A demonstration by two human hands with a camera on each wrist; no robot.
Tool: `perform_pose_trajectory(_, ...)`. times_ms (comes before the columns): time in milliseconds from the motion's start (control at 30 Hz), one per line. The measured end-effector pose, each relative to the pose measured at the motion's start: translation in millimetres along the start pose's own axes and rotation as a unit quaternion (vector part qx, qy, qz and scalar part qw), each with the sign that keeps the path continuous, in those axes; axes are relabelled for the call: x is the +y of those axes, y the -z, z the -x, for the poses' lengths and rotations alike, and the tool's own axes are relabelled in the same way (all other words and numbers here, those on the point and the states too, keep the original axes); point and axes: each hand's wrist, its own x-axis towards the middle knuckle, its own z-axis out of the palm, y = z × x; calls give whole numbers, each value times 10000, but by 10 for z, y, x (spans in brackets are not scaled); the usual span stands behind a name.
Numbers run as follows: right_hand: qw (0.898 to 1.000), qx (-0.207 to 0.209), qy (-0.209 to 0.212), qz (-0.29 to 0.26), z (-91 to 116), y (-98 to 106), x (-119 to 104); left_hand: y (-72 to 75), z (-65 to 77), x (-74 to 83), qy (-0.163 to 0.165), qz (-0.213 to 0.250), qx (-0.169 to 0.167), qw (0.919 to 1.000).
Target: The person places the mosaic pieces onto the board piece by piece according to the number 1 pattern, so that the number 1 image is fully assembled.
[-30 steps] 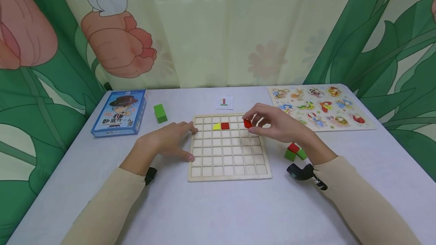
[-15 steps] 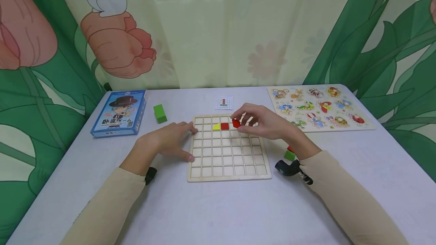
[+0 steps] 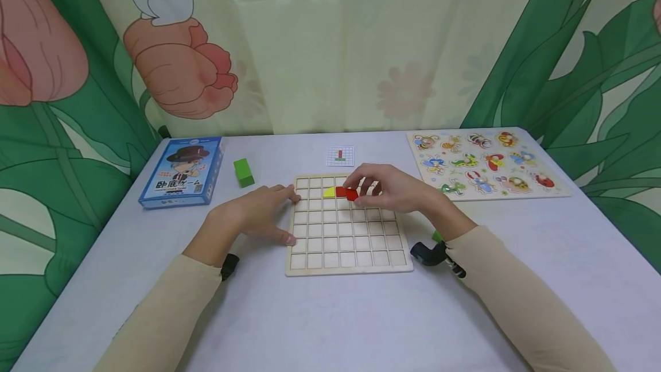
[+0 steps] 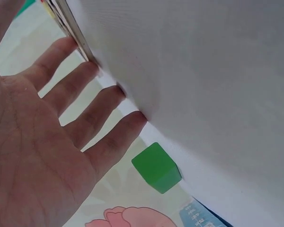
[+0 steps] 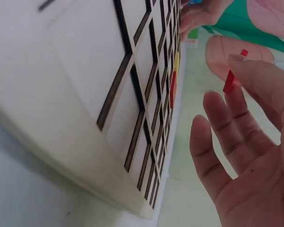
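A wooden grid board [image 3: 330, 258] lies flat in the middle of the head view. Along its left edge rests my left hand [image 3: 262, 211], thumb and fingers spread; the left wrist view shows those fingers [image 4: 111, 142] nearly straight. Over the board's upper rows, my right hand [image 3: 395, 189] pinches a thin red piece [image 3: 352, 194] between thumb and fingertips. In the right wrist view the held piece shows edge-on, apart from the board. One red square tile [image 3: 340, 192] sits in the grid, with a yellow tile [image 3: 329, 193] just left of it.
Behind the board lies a small pattern card [image 3: 340, 156]. A green block [image 3: 244, 173] and a blue game box [image 3: 181, 172] stand to the left. An insect puzzle board [image 3: 488, 162] is at back right. Another green piece [image 3: 437, 236] shows partly behind the right wrist.
My right hand has moved left with the red piece, from the board's upper right to beside the red tile. The small pieces at right are now mostly hidden. My left hand stays put.
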Motion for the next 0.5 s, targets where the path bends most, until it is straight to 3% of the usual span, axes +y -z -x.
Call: perform_pose_trajectory(500,9978,-426,-405,305,-172,-99,29,-15,-3,11,74,107,-42,9999)
